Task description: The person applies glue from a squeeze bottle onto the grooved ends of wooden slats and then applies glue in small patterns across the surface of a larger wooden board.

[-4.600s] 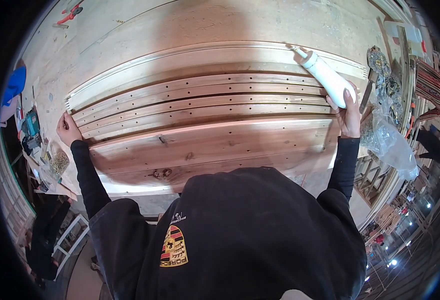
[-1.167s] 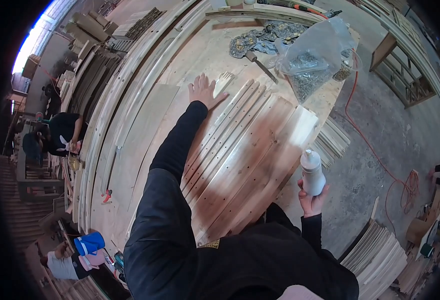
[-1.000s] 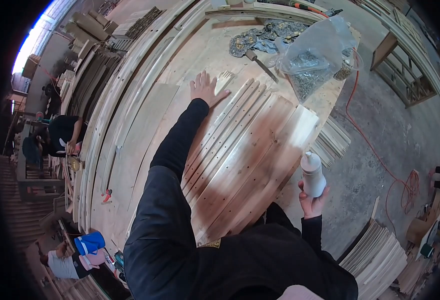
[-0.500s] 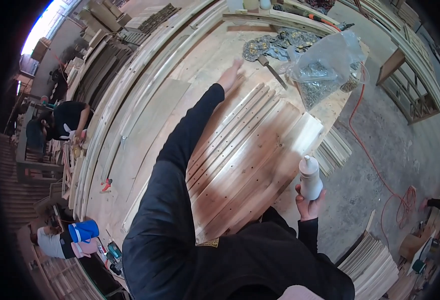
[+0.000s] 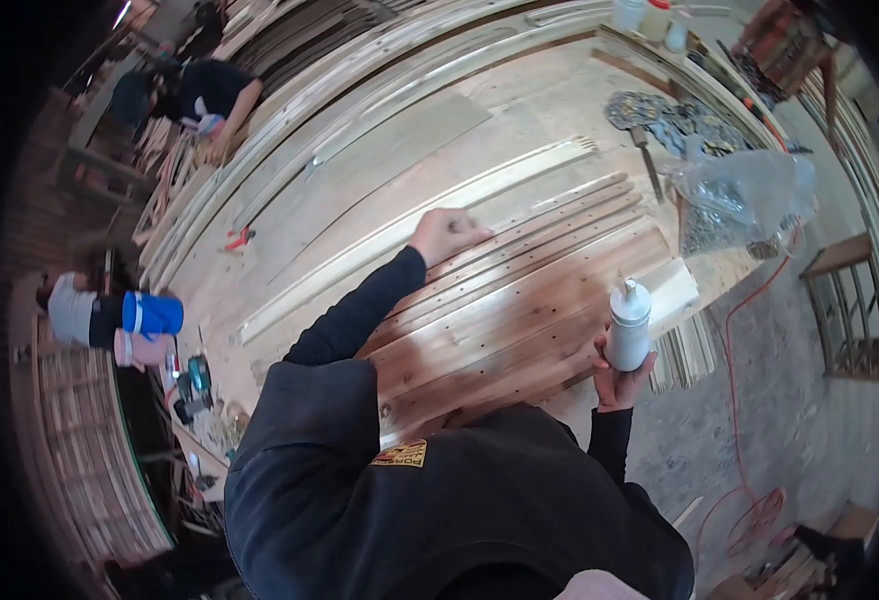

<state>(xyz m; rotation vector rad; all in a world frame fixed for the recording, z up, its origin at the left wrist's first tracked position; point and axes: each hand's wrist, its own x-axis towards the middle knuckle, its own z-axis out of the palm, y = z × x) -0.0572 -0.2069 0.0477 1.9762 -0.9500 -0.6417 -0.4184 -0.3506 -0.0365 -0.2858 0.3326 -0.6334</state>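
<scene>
My right hand (image 5: 620,382) is wrapped around the lower part of a white squeeze bottle (image 5: 629,335), held upright with its nozzle on top. Over the far edge of the wooden boards, my left hand (image 5: 448,236) is closed with curled fingers; what it grips, if anything, is hidden. The boards (image 5: 520,320) lie side by side in front of me, with rows of small dark holes. Just beyond them on the worktable lies a pale wooden strip (image 5: 400,238).
A clear plastic bag of small metal pieces (image 5: 730,205) and a chisel-like tool (image 5: 648,160) lie beyond the boards. A patterned cloth (image 5: 675,118) is behind them. Red pliers (image 5: 240,239) rest at left. An orange hose (image 5: 735,400) crosses the floor. Another person (image 5: 220,95) works at upper left.
My left hand has come back from the far part of the table to the boards' edge, its fingers now curled. My right hand still holds the bottle. The view has turned.
</scene>
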